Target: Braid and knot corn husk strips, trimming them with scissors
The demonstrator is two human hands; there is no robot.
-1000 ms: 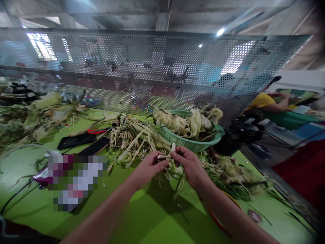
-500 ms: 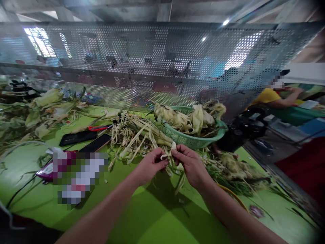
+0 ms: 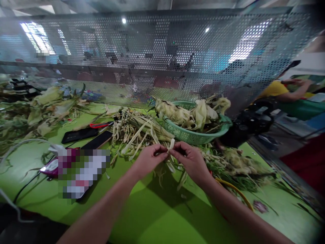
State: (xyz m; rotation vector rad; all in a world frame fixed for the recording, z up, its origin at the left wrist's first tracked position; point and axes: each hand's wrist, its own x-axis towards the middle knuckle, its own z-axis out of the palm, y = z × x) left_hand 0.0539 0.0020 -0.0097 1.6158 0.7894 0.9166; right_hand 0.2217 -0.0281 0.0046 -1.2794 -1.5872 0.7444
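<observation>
Pale corn husk strips point(image 3: 171, 144) are pinched between my two hands, with a loop standing up between the fingertips. My left hand point(image 3: 151, 157) is closed on them from the left, thumb against the fingers. From the other side my right hand point(image 3: 190, 162) grips the same strips, its fingers curled. Loose ends hang below the hands. Just beyond lies a heap of knotted husk strips point(image 3: 134, 130) on the green table point(image 3: 142, 217). A green plastic basket point(image 3: 200, 138) full of dried husks stands behind my right hand.
Two phones, one black point(image 3: 78, 135) and one dark point(image 3: 98, 141), lie left near a red-handled cutter point(image 3: 100, 125). A purple device point(image 3: 52, 167) with a cord sits further left. Husks point(image 3: 48, 105) pile at the far left. A perforated metal screen point(image 3: 132, 61) closes the back. A person point(image 3: 279, 89) sits at right.
My hands have drawn slightly closer together around the strips, and the loop between the fingertips has altered shape. The view has tilted a little, so the surroundings appear shifted.
</observation>
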